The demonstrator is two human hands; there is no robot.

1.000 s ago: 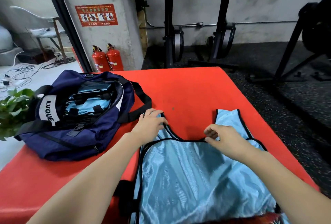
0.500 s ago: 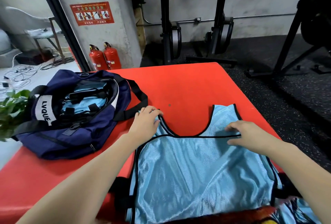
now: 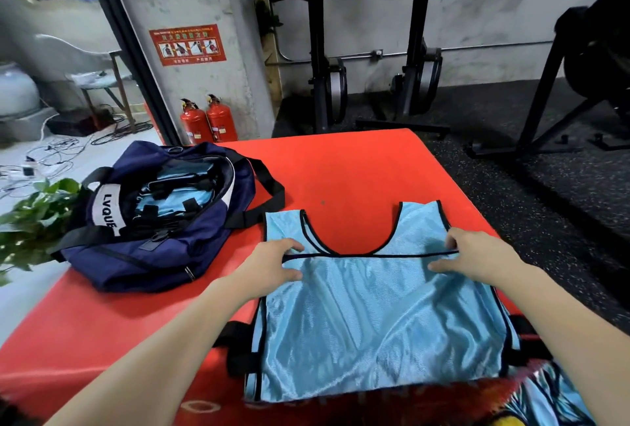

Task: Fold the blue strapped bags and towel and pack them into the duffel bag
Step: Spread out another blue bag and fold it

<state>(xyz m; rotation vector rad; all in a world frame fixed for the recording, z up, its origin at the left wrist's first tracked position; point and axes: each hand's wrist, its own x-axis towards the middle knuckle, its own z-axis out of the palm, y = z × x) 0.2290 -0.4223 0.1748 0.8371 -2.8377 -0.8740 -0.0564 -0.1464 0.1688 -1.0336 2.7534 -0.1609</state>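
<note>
Fingers (image 3: 293,248) of the left hand (image 3: 269,263) curling over the black-trimmed top hem of the light blue strapped bag (image 3: 375,323), thumb below and fingertips above, pinching that hem at its left end. Right hand (image 3: 467,258) doing likewise at the hem's right end, fingers bent, thumb lying along the fabric beneath the trim. Lying flat on the red mat (image 3: 341,166), spreading from the middle of the surface to its near edge, shoulder straps pointing toward the far edge, black side tabs sticking out left and right. Sitting near the left edge, just beside the blue fabric but not touching it: the navy duffel bag (image 3: 163,241), unzipped and gaping, showing more light blue pieces with black straps inside. Peeking in at the near right corner, partly under the blue fabric: a colourful printed cloth (image 3: 545,398), too cropped to identify.
</note>
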